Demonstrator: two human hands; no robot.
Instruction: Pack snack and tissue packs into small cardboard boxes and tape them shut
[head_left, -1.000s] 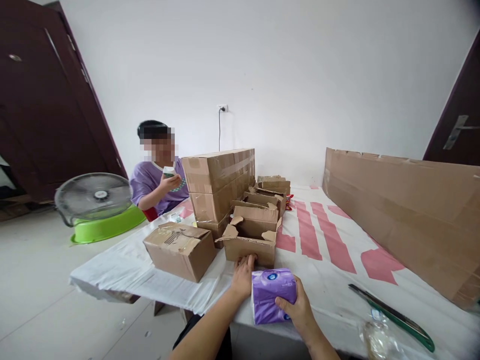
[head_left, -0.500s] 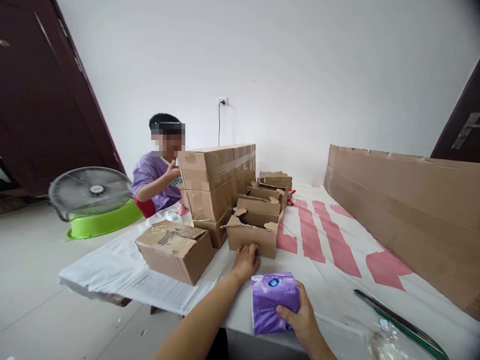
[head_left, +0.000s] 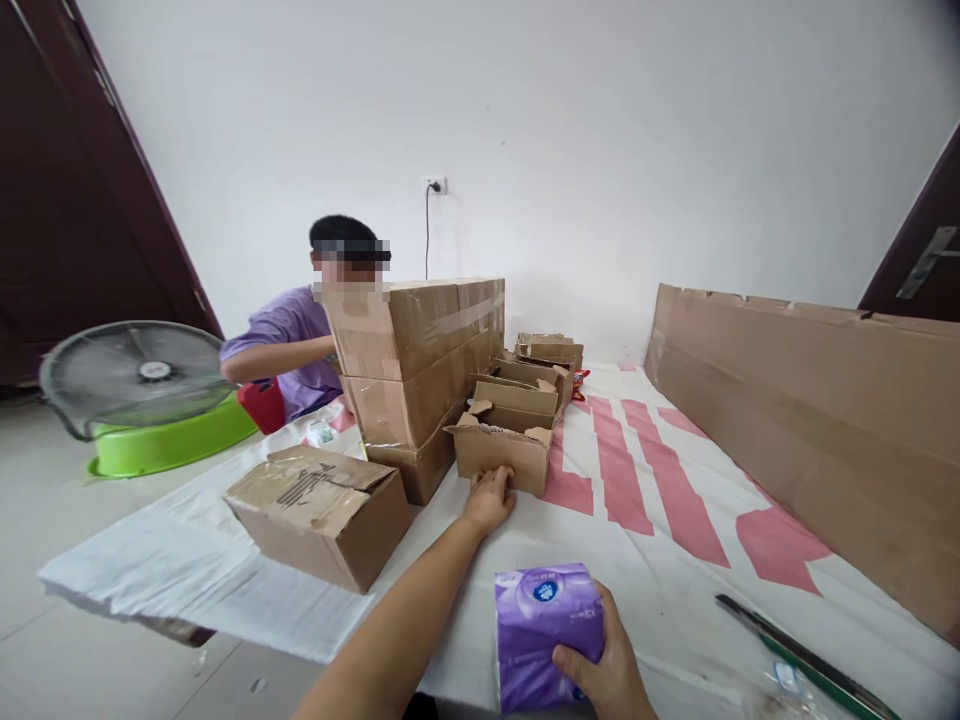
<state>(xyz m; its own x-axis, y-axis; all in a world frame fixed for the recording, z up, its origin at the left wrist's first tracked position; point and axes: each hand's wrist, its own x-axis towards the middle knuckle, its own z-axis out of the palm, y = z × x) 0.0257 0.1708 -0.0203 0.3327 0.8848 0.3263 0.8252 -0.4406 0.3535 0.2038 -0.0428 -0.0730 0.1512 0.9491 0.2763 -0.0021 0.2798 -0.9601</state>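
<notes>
My right hand grips a purple soft pack of tissues from its right side, above the near edge of the table. The fingers of my left hand rest against the front wall of an open cardboard box, low down. That box has torn, ragged flaps and is the nearest in a row of open boxes reaching toward the wall. What lies inside it is hidden. Left of the row stand stacked taped cartons.
A closed carton sits front left on the white-covered table. Across the table, a person in purple sits behind the stack. A long cardboard panel stands at right, near a green-and-black knife-like tool and clear plastic.
My left hand and the nearest open box have shifted slightly away from me. The tissue pack stays in my right hand. The seated person has leaned toward the stack and lowered a raised hand.
</notes>
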